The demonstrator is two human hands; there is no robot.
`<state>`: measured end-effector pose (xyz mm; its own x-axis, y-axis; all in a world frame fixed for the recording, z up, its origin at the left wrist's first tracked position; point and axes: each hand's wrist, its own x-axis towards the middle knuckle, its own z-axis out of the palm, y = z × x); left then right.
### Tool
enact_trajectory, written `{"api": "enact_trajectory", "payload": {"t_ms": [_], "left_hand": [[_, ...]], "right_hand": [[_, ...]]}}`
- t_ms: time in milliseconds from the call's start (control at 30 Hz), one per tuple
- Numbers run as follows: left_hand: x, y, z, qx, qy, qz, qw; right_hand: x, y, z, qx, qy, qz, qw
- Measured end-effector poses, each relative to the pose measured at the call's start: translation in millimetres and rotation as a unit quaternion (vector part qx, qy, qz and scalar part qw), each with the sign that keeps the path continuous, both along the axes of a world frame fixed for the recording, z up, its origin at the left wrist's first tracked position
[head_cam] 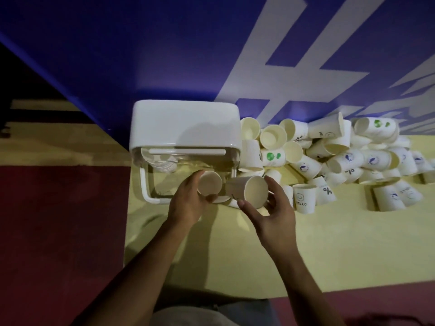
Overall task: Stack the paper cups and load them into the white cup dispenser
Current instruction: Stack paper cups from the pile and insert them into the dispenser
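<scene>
Nearest the camera, above the yellow table, one paper cup is gripped by the curled fingers of the left hand, and a second cup is held between thumb and curled fingers of the right hand; the two cups are close together but not yet nested. Just beyond, a short stack is seen inside the white cup dispenser. To its right, a large loose pile lies against the blue wall, so most of the task is judged outstanding.
</scene>
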<state>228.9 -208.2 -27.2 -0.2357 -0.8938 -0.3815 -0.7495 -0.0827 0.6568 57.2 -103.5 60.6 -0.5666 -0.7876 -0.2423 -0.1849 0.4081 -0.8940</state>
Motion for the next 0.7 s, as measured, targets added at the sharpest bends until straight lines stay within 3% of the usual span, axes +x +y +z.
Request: {"api": "enact_trajectory", "payload": {"t_ms": [233, 367, 500, 700], "left_hand": [[11.1, -1.1, 0.0, 0.054, 0.029, -0.032, 0.998], [23.8, 0.2, 5.0, 0.087, 0.038, -0.035, 0.995], [25.3, 4.4, 8.6, 0.095, 0.027, -0.086, 0.991], [21.0, 5.9, 10.6, 0.103, -0.006, -0.096, 0.99]], "right_hand": [[21.6, -36.4, -25.0, -0.025, 0.111, 0.14, 0.984], [27.9, -49.4, -51.9, 0.03, 0.134, 0.202, 0.97], [34.0, -53.7, -78.0, 0.054, 0.22, 0.228, 0.947], [31.0, -60.4, -82.2, 0.119, 0.267, 0.27, 0.917]]}}
